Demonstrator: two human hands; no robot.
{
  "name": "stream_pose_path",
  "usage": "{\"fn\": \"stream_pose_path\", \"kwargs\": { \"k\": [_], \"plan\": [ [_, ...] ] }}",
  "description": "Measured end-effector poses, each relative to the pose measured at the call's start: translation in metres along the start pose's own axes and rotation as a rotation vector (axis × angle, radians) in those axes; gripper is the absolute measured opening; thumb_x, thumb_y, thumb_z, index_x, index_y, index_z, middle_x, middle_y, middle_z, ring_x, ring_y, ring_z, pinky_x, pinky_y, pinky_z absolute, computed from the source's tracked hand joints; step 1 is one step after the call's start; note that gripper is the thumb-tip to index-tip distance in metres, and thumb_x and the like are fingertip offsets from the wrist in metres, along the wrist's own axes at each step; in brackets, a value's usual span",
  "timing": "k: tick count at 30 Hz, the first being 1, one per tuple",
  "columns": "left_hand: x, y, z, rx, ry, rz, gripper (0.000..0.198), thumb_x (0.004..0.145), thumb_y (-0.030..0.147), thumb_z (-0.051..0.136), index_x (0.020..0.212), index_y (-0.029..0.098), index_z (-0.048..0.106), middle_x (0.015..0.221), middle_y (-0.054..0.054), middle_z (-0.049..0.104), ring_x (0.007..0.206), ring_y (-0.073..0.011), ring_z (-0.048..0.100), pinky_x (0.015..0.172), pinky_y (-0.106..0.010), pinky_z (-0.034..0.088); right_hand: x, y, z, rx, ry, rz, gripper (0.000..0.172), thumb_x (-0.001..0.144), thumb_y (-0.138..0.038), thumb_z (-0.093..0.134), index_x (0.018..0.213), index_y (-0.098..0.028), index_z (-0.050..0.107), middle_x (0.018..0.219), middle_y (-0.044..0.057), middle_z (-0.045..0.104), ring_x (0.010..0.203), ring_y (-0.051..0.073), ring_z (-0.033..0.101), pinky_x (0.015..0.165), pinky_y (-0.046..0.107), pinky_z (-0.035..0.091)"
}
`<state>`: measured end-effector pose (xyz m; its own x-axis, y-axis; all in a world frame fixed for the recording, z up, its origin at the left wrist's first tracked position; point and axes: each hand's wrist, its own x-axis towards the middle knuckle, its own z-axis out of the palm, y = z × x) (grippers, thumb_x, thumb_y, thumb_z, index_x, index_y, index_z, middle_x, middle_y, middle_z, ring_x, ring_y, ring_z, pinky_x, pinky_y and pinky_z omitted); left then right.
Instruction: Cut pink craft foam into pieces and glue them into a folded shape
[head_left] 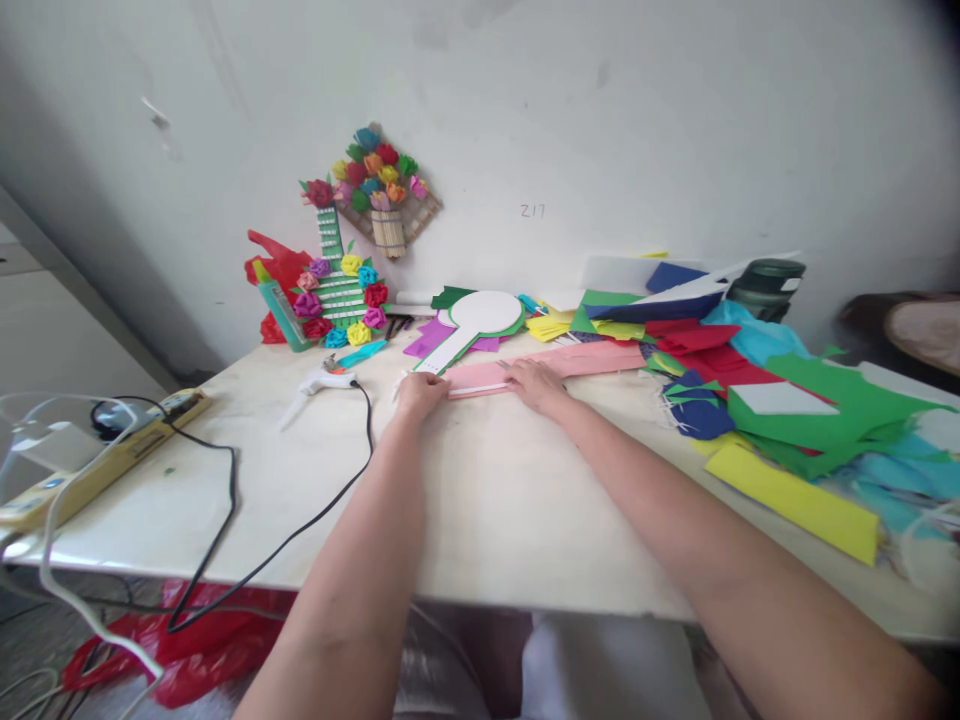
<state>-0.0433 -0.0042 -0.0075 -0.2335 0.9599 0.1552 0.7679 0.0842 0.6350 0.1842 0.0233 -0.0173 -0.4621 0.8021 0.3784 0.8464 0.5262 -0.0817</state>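
A long pink craft sheet (600, 360) lies across the back of the table, with a narrow white strip (484, 387) along its near edge. My left hand (422, 393) is closed at the left end of the sheet and strip, fingertips pressed together. Farther right, my right hand (536, 386) rests on the pink sheet with bent fingers. A thin grey pen-like tool (503, 369) shows at its fingertips, though most of it is hidden. Just behind lies a white round-headed cutout (486, 313) with a long handle, on green sheet.
A white glue gun (319, 385) with a black cord lies left, near a power strip (112, 455). Behind stand a green glue bottle (281, 308) and a flower-trimmed guitar shape (341, 290). Coloured sheets (817, 410) pile up right, by a dark green cup (765, 290).
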Motion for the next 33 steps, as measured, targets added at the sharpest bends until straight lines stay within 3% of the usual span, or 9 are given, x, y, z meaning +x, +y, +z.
{"fn": "stream_pose_path", "kwargs": {
  "k": [4, 7, 11, 13, 16, 21, 29, 33],
  "plan": [
    [-0.003, 0.009, -0.002, 0.070, 0.111, 0.079, 0.025, 0.070, 0.038, 0.052, 0.076, 0.020, 0.068, 0.072, -0.004, 0.067, 0.073, -0.0180, 0.060, 0.064, -0.025, 0.043, -0.001, -0.001, -0.002, 0.005, -0.003, 0.006, 0.016, 0.082, -0.022, 0.050, 0.092, -0.021, 0.062, 0.101, 0.005, 0.059, 0.095, 0.018, 0.052, 0.082, 0.030, 0.038],
    [-0.009, 0.023, 0.002, 0.121, 0.167, 0.249, 0.029, 0.076, 0.034, 0.047, 0.087, 0.019, 0.068, 0.086, -0.006, 0.068, 0.085, -0.0187, 0.060, 0.077, -0.026, 0.043, -0.001, -0.002, -0.003, 0.002, -0.010, 0.012, 0.017, 0.081, -0.022, 0.050, 0.093, -0.021, 0.062, 0.102, 0.005, 0.059, 0.096, 0.018, 0.052, 0.082, 0.029, 0.038],
    [-0.023, 0.047, 0.014, 0.309, -0.023, 0.541, 0.032, 0.081, 0.022, 0.039, 0.103, 0.020, 0.061, 0.116, -0.005, 0.058, 0.110, -0.0163, 0.050, 0.095, -0.026, 0.034, 0.000, -0.001, -0.001, -0.005, -0.010, -0.003, 0.019, 0.081, -0.021, 0.050, 0.095, -0.022, 0.062, 0.106, 0.005, 0.059, 0.098, 0.017, 0.051, 0.084, 0.029, 0.038],
    [-0.031, 0.056, 0.022, 0.468, -0.139, 0.607, 0.037, 0.082, 0.020, 0.036, 0.114, 0.015, 0.054, 0.129, -0.009, 0.046, 0.122, -0.0197, 0.038, 0.103, -0.035, 0.025, 0.001, 0.001, 0.001, -0.008, -0.018, -0.007, 0.019, 0.081, -0.021, 0.050, 0.096, -0.023, 0.062, 0.106, 0.004, 0.059, 0.099, 0.017, 0.051, 0.085, 0.029, 0.037],
    [-0.041, 0.064, 0.030, 0.558, -0.267, 0.541, 0.048, 0.086, 0.027, 0.026, 0.129, 0.006, 0.036, 0.139, -0.016, 0.030, 0.129, -0.0239, 0.024, 0.105, -0.039, 0.019, 0.002, 0.003, 0.004, -0.016, -0.017, -0.013, 0.018, 0.082, -0.022, 0.050, 0.094, -0.023, 0.063, 0.103, 0.004, 0.060, 0.098, 0.017, 0.051, 0.084, 0.029, 0.037],
    [-0.049, 0.068, 0.037, 0.532, -0.400, 0.395, 0.060, 0.087, 0.040, 0.017, 0.136, 0.005, 0.021, 0.144, -0.015, 0.015, 0.132, -0.0263, 0.011, 0.105, -0.041, 0.016, 0.002, 0.005, 0.005, -0.016, -0.001, -0.026, 0.018, 0.083, -0.025, 0.049, 0.094, -0.023, 0.063, 0.100, 0.005, 0.060, 0.095, 0.017, 0.051, 0.083, 0.029, 0.038],
    [-0.050, 0.068, 0.038, 0.558, -0.379, 0.427, 0.063, 0.085, 0.041, 0.020, 0.135, 0.003, 0.022, 0.144, -0.015, 0.016, 0.132, -0.0247, 0.013, 0.106, -0.038, 0.014, 0.000, 0.002, 0.002, 0.040, 0.006, 0.016, 0.018, 0.082, -0.026, 0.049, 0.091, -0.022, 0.065, 0.100, 0.005, 0.061, 0.096, 0.016, 0.052, 0.084, 0.027, 0.037],
    [-0.050, 0.068, 0.037, 0.567, -0.373, 0.432, 0.062, 0.085, 0.042, 0.021, 0.134, 0.004, 0.024, 0.144, -0.015, 0.018, 0.132, -0.0242, 0.015, 0.106, -0.037, 0.015, -0.004, 0.005, -0.019, 0.084, 0.032, 0.203, 0.021, 0.082, -0.022, 0.046, 0.092, -0.022, 0.064, 0.102, 0.003, 0.062, 0.093, 0.015, 0.055, 0.078, 0.024, 0.040]
  ]
}}
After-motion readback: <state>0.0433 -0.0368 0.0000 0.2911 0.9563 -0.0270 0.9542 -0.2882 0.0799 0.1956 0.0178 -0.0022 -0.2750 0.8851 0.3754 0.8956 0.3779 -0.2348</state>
